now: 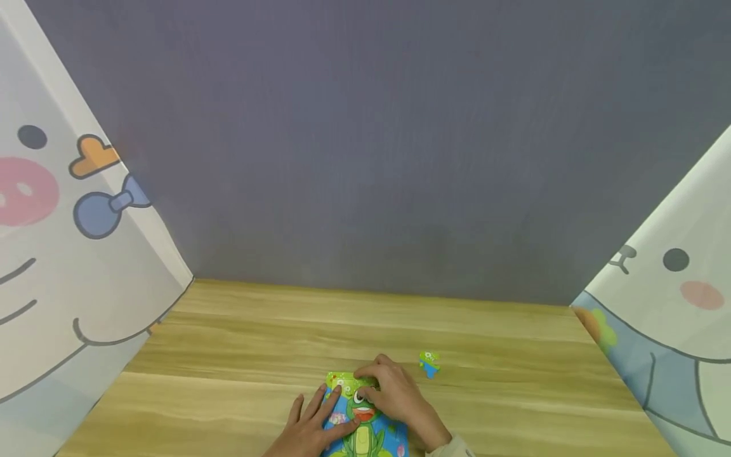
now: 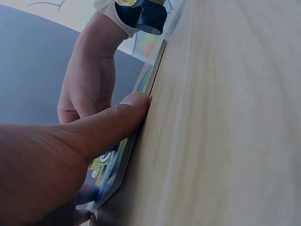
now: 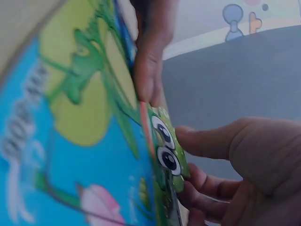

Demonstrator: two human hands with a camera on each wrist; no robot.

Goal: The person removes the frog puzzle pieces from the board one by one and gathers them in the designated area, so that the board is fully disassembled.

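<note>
Wooden table point(image 1: 240, 355) holds a frog puzzle point(image 1: 365, 428) at its near edge. Left hand point(image 1: 311, 425) lies flat on the puzzle, fingers straight. Right hand point(image 1: 396, 397) curls over a piece point(image 1: 345, 383) at the top. A loose piece point(image 1: 429, 363) lies just right.

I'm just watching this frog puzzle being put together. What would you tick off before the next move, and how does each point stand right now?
1. Puzzle board lies flat on the table: ok.
2. Left hand steadies the board, fingers laid straight on it: ok.
3. Right hand has fingers curled over the frog-eyes piece at the board's upper part: ok.
4. That piece sits fully in its slot: cannot tell, the fingers cover it.
5. Loose piece lies apart on the table, past the right hand, free to pick up: ok.
6. Any other gaps left in the picture: cannot tell, the hands and frame edge hide much of it.
</note>
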